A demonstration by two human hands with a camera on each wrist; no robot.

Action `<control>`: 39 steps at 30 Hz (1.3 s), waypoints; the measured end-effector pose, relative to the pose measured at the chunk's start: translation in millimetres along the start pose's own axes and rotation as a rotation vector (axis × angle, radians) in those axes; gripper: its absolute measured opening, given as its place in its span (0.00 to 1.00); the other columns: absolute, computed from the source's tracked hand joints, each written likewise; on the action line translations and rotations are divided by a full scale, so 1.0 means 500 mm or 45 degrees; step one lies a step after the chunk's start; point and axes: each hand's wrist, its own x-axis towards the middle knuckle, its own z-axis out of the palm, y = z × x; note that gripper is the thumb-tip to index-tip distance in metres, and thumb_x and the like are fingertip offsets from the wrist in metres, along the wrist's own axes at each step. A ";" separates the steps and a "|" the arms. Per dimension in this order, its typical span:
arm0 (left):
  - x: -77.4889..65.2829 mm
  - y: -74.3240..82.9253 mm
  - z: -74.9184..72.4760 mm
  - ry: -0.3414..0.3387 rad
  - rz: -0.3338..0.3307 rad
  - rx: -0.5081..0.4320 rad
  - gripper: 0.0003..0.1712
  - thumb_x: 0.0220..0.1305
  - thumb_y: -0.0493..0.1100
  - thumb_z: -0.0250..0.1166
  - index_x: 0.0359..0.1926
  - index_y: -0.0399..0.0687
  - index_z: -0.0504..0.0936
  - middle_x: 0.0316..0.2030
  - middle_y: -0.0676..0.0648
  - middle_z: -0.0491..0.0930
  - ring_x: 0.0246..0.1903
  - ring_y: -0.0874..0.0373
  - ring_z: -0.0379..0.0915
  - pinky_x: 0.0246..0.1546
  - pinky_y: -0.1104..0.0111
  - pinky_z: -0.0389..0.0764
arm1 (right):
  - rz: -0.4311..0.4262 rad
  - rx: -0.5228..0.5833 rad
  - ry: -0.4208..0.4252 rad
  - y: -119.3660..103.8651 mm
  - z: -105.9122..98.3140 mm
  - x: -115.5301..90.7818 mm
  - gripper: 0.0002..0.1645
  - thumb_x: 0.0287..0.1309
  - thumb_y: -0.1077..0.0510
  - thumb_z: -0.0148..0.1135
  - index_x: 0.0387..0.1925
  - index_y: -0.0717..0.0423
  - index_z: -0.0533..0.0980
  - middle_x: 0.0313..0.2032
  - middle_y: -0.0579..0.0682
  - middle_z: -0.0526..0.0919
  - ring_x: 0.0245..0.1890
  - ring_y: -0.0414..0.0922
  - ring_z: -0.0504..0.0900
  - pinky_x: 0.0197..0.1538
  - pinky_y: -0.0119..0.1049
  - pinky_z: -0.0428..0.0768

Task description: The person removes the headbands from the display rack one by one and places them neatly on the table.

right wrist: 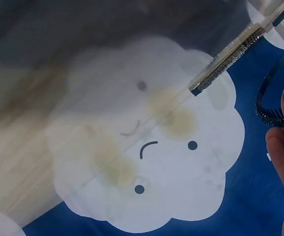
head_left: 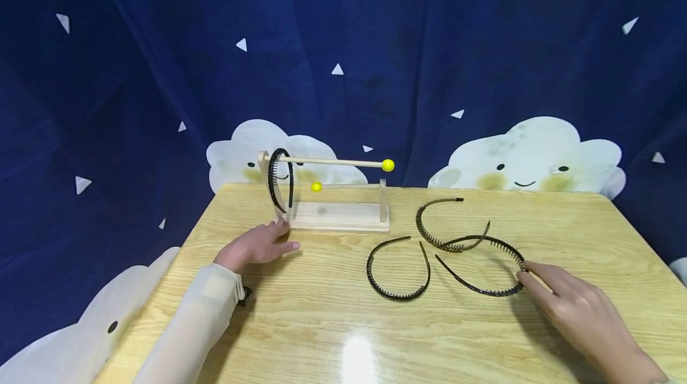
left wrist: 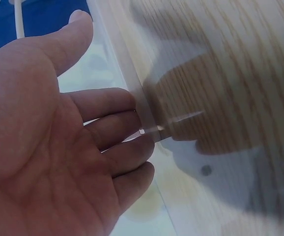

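My right grip [head_left: 579,309] pinches a headband [head_left: 495,294]; my left grip [head_left: 260,245], fingers relaxed, touches the rack [head_left: 338,217]; two more headbands [head_left: 399,297] lie nearby.

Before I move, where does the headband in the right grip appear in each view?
Head: the headband is right of centre, pinched by the right grip.
Left wrist: not in it.
Right wrist: at the right edge, mostly in the upper half.
Shared landmark: the blue backdrop, in all three.

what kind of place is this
Probably a small tabletop filming setup: a dark blue curtain with smiling clouds hangs behind a wooden table holding headbands and a wooden stand.
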 end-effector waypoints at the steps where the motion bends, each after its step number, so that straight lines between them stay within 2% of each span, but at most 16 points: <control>1: 0.000 0.001 0.000 -0.002 -0.007 0.002 0.44 0.75 0.64 0.53 0.77 0.39 0.57 0.75 0.31 0.50 0.73 0.32 0.46 0.71 0.42 0.53 | -0.004 0.001 -0.001 0.000 0.000 -0.002 0.31 0.82 0.59 0.29 0.41 0.66 0.82 0.44 0.64 0.83 0.39 0.59 0.83 0.38 0.52 0.78; 8: -0.001 0.001 0.001 -0.008 -0.016 0.012 0.43 0.75 0.63 0.52 0.77 0.38 0.58 0.75 0.31 0.50 0.72 0.31 0.46 0.70 0.41 0.53 | -0.053 0.006 -0.023 0.004 -0.001 -0.010 0.31 0.81 0.60 0.29 0.39 0.66 0.80 0.42 0.64 0.82 0.38 0.60 0.82 0.34 0.55 0.81; 18: 0.000 -0.001 0.000 -0.004 0.001 0.001 0.43 0.75 0.63 0.53 0.77 0.38 0.58 0.75 0.31 0.50 0.73 0.31 0.46 0.70 0.41 0.53 | -0.182 0.012 -0.107 0.003 0.004 -0.012 0.30 0.80 0.64 0.28 0.39 0.69 0.80 0.40 0.65 0.80 0.35 0.58 0.82 0.32 0.51 0.83; 25: 0.001 -0.005 0.000 0.002 0.024 -0.002 0.44 0.75 0.64 0.53 0.77 0.38 0.58 0.75 0.32 0.51 0.73 0.32 0.47 0.71 0.42 0.53 | -0.256 0.028 -0.094 0.002 0.017 -0.012 0.28 0.79 0.66 0.30 0.35 0.69 0.78 0.35 0.63 0.79 0.30 0.56 0.80 0.26 0.49 0.82; 31: 0.001 -0.008 -0.001 0.012 0.019 -0.004 0.45 0.75 0.64 0.53 0.77 0.38 0.57 0.74 0.30 0.51 0.72 0.31 0.48 0.70 0.41 0.54 | -0.304 0.007 -0.167 0.000 0.024 -0.011 0.27 0.77 0.68 0.29 0.31 0.67 0.76 0.31 0.59 0.77 0.26 0.51 0.78 0.21 0.45 0.79; 39: 0.002 -0.005 0.000 -0.011 0.002 -0.026 0.44 0.75 0.64 0.53 0.78 0.40 0.55 0.75 0.30 0.48 0.73 0.31 0.44 0.71 0.41 0.51 | -0.310 -0.012 -0.237 -0.007 0.031 -0.017 0.30 0.77 0.68 0.25 0.26 0.64 0.73 0.28 0.55 0.73 0.22 0.48 0.73 0.19 0.42 0.75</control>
